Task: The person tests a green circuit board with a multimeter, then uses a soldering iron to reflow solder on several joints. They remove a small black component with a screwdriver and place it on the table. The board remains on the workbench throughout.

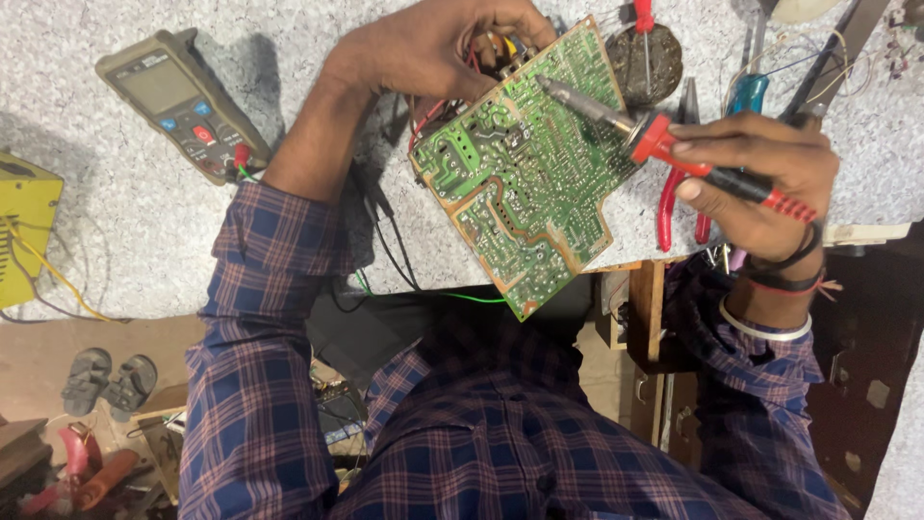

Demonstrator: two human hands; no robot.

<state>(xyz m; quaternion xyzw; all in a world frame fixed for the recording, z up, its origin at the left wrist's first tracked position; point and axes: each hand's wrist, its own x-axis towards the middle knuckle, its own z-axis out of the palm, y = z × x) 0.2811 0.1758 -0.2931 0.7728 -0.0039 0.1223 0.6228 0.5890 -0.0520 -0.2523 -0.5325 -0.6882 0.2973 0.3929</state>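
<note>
Speckled worktop [289, 241], frame centre: my left hand [433, 48] holds the green circuit board [525, 173] tilted by its upper edge. My right hand [760, 178], fingers closed round the red-handled soldering iron [674, 144], lies right of the board; the iron's long axis points up-left, its tip touching the board's upper part.
</note>
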